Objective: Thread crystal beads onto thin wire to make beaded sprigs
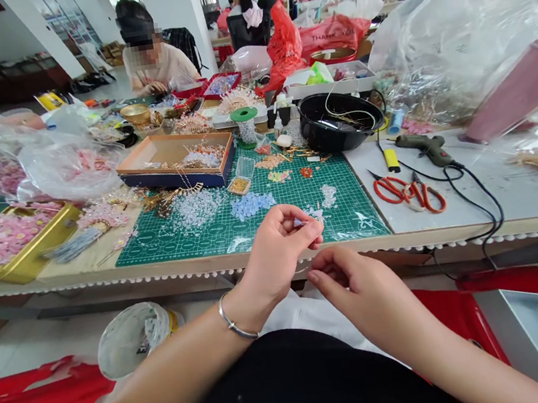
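Note:
My left hand point(280, 247) is closed in a pinch on a small pale blue flower piece point(316, 213), held above the front edge of the green cutting mat point(194, 241). Just below and to the right is my right hand point(354, 276), fingers curled and thumb near the fingertips; whatever they may pinch is too small to make out. On the mat behind lie a pile of light blue petals point(252, 204), scattered clear beads point(194, 210) and a smaller heap of clear beads point(329, 195). A small box of gold beads point(239, 186) stands open beyond the petals.
Orange-handled scissors point(393, 189) and a glue gun point(423, 148) with its cable lie right. Behind the mat stand a black bowl point(343, 140), an open box point(175, 180) and a green spool point(244, 115). A gold tray point(30, 263) holds pink flowers. A person point(158, 66) sits opposite.

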